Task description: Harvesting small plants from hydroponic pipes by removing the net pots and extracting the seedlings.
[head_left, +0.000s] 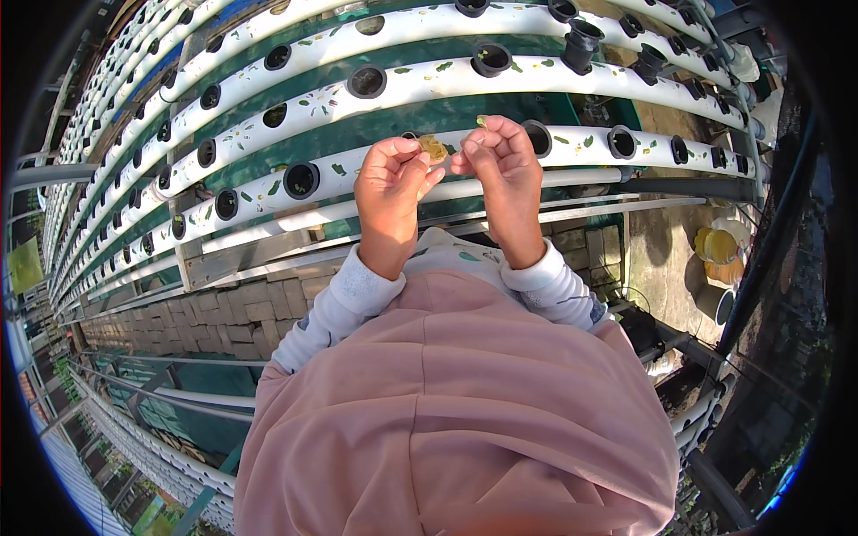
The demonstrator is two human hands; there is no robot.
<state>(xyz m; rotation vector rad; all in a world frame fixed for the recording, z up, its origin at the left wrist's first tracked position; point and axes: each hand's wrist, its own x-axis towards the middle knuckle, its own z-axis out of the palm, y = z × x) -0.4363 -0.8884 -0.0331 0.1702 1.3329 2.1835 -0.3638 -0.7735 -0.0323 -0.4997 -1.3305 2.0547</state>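
Observation:
My left hand [390, 186] is closed in a pinch on a small yellowish-brown plug of growing medium [433, 148], with a thin strand looping beside it. Close by on the right, my right hand [511, 183] pinches a small seedling; its green leaf [482, 121] pokes out above the fingertips, and the stem is mostly hidden by them. The two hands are held apart over the nearest white growing pipe [335, 170].
Rows of white pipes [429, 82] with black net cups [366, 82] and scattered leaf bits run across. Tall black cups [582, 46] stick up at upper right. A thinner white pipe [313, 217] borders the near side. Brick paving [223, 314] lies below; yellow containers [717, 245] stand far right.

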